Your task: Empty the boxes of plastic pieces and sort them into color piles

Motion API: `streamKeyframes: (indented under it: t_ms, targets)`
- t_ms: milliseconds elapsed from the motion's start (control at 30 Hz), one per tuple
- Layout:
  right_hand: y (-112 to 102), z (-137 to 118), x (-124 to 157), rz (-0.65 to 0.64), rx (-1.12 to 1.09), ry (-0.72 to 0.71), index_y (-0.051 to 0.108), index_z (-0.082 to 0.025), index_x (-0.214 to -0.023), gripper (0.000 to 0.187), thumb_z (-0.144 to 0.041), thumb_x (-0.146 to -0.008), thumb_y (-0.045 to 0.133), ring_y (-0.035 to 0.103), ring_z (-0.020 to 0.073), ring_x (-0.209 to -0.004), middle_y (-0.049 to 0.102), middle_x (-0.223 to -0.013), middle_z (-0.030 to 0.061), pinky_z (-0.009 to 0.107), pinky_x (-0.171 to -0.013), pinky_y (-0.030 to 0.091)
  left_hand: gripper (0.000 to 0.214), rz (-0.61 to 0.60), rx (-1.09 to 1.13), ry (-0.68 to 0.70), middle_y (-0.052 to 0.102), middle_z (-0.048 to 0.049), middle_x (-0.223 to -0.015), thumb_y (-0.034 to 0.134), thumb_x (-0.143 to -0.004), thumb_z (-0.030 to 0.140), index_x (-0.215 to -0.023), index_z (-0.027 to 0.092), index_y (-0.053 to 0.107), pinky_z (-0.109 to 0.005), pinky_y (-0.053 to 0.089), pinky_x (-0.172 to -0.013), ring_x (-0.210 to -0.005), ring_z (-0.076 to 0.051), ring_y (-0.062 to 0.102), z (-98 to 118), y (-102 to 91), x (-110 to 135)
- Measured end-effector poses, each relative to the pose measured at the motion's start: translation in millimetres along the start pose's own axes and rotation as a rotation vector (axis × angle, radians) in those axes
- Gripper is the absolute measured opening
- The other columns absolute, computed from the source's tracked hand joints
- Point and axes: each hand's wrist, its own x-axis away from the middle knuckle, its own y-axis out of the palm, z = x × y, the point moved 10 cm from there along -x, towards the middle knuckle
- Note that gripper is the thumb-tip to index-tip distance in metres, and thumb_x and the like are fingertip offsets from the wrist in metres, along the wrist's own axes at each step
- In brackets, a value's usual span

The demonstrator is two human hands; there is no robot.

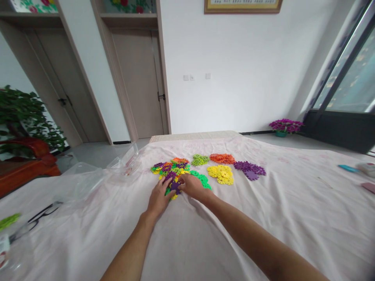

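A mixed pile of interlocking plastic snowflake pieces (166,168) in purple, green, yellow and orange lies in front of me on the cloth. My left hand (159,197) rests at the pile's near left side, fingers apart, its thumb by a purple piece (175,187). From the right, my right hand (191,185) has its fingers curled and pinched at that same purple piece, partly hiding it. Beyond and beside the right hand are single-colour heaps: green (202,178), light green (200,159), orange (222,158), yellow (221,173) and purple (250,168).
Clear plastic containers (84,181) stand to the left, near black-framed glasses (43,212) and a light green piece (9,221). A blue object (348,168) lies far right. The pale cloth (263,210) has folds. A wooden armrest (35,150) borders the left.
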Motion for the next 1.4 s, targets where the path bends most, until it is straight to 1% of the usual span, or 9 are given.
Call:
streamKeyframes:
  t_ms: [267,367,600,767,867,1000,1100,1267,1400]
  targets:
    - [0.6,34.0,0.8,-0.015,-0.692,0.114,0.062,-0.018,-0.078,0.008,-0.022,-0.072,0.067,0.057,0.0099,-0.054,0.062,-0.059,-0.0039,0.018,-0.051,0.041,0.052,0.021,0.012,0.035,0.049,-0.0139,-0.144,0.045,-0.094,0.049,-0.138,0.022,0.053,-0.047,0.036,-0.112,-0.136,-0.028,0.043,3.8,-2.1,-0.3]
    - [-29.2,75.0,7.7,0.174,-0.849,0.175,0.061,-0.017,-0.081,0.014,-0.027,-0.072,0.065,0.055,0.0097,-0.051,0.060,-0.058,-0.0042,0.019,-0.048,0.043,0.047,0.043,0.039,0.031,0.051,-0.0125,-0.141,0.043,-0.095,0.045,-0.134,0.021,0.056,-0.046,0.036,-0.113,-0.134,-0.026,0.045,1.6,-2.5,-1.4]
    - [-129.5,214.4,60.9,0.747,-0.807,0.419,0.064,-0.015,-0.083,0.028,-0.037,-0.065,0.068,0.057,0.0123,-0.052,0.061,-0.059,-0.0004,0.024,-0.051,0.050,0.037,0.135,0.129,0.011,0.057,-0.0098,-0.130,0.044,-0.094,0.040,-0.118,0.021,0.064,-0.044,0.038,-0.112,-0.128,-0.023,0.050,-13.2,-5.3,-6.1]
    - [-163.9,284.7,103.0,0.899,-0.705,0.578,0.067,-0.010,-0.090,0.033,-0.027,-0.063,0.062,0.061,0.0175,-0.059,0.066,-0.068,0.0065,0.031,-0.058,0.053,0.031,0.185,0.185,-0.025,0.061,-0.0093,-0.121,0.045,-0.092,0.037,-0.107,0.020,0.067,-0.043,0.040,-0.110,-0.122,-0.023,0.054,-21.8,-9.9,-8.9]
    - [-174.1,300.3,118.9,1.000,-0.498,0.640,0.069,-0.008,-0.100,0.042,-0.023,-0.063,0.058,0.065,0.0222,-0.074,0.071,-0.084,0.0124,0.034,-0.069,0.053,0.034,0.201,0.193,-0.034,0.061,-0.0090,-0.122,0.045,-0.092,0.039,-0.114,0.020,0.062,-0.040,0.042,-0.107,-0.119,-0.021,0.057,-21.2,-11.6,-9.3]
    - [-157.3,263.2,85.8,0.878,-0.273,0.501,0.070,-0.011,-0.106,0.043,-0.023,-0.069,0.053,0.065,0.0225,-0.090,0.072,-0.101,0.0118,0.034,-0.082,0.052,0.052,0.156,0.050,-0.080,0.061,-0.0110,-0.128,0.054,-0.087,0.048,-0.129,0.019,0.052,-0.040,0.043,-0.104,-0.119,-0.024,0.058,-16.6,-10.4,-8.6]
    - [-124.3,198.6,45.1,0.676,-0.268,0.312,0.070,-0.016,-0.102,0.034,-0.021,-0.075,0.050,0.065,0.0181,-0.086,0.072,-0.102,0.0069,0.031,-0.082,0.050,0.065,0.121,-0.074,-0.108,0.061,-0.0143,-0.129,0.060,-0.082,0.052,-0.134,0.015,0.049,-0.044,0.040,-0.104,-0.119,-0.029,0.058,-13.0,-10.6,-8.2]
    - [-66.3,66.4,7.3,0.333,-0.259,-0.016,0.071,-0.019,-0.096,0.024,-0.015,-0.080,0.053,0.064,0.0159,-0.087,0.071,-0.097,0.0035,0.026,-0.080,0.047,0.051,0.108,-0.054,-0.153,0.065,-0.0146,-0.123,0.058,-0.086,0.039,-0.129,0.013,0.054,-0.042,0.043,-0.102,-0.115,-0.027,0.060,-17.7,-9.9,-9.6]
    - [-27.9,9.3,1.1,0.146,-0.181,-0.076,0.069,-0.021,-0.110,0.026,-0.025,-0.088,0.057,0.062,0.0180,-0.097,0.070,-0.103,0.0059,0.025,-0.085,0.043,0.043,0.148,0.046,-0.120,0.065,-0.0102,-0.121,0.062,-0.083,0.031,-0.124,0.018,0.057,-0.039,0.045,-0.100,-0.112,-0.024,0.061,-16.0,-12.7,-9.5]
